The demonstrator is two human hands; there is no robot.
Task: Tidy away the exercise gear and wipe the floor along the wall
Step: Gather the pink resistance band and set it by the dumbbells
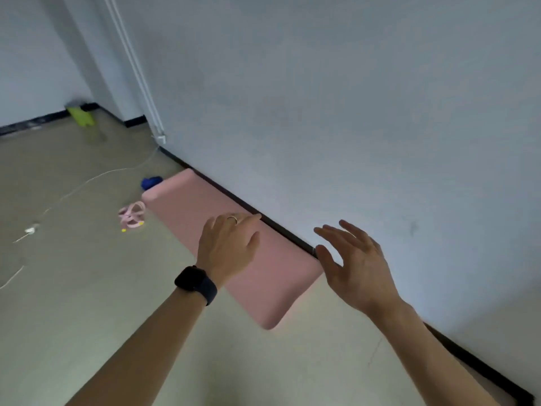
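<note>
- Nothing looks put away yet: the mat (187, 206) lies flat on the floor (87, 288), its long edge tight against the baseboard (287, 232) under the wall (351, 112).
- Your left hand (228, 247) is over the mat's middle, fingers relaxed and slightly bent, gripping nothing. Whether it touches the mat cannot be told.
- Your right hand (357, 268) hangs by the mat's near corner at the baseboard, fingers spread wide and empty.
- More gear waits: a pink band (132, 215) lies just beside the mat's far corner, and a blue thing (150, 182), too blurred to name, sits at that far end.
- A green thing (82, 115) rests in the far corner of the room, well apart.
- Wiping looks not yet begun, since the mat covers the strip along the wall.
- You have open floor on the mat's left side, while the wall shuts off its right, so pull or roll it away from the baseboard.
- Mind the white cable (87, 181) trailing across the floor beyond the band.
</note>
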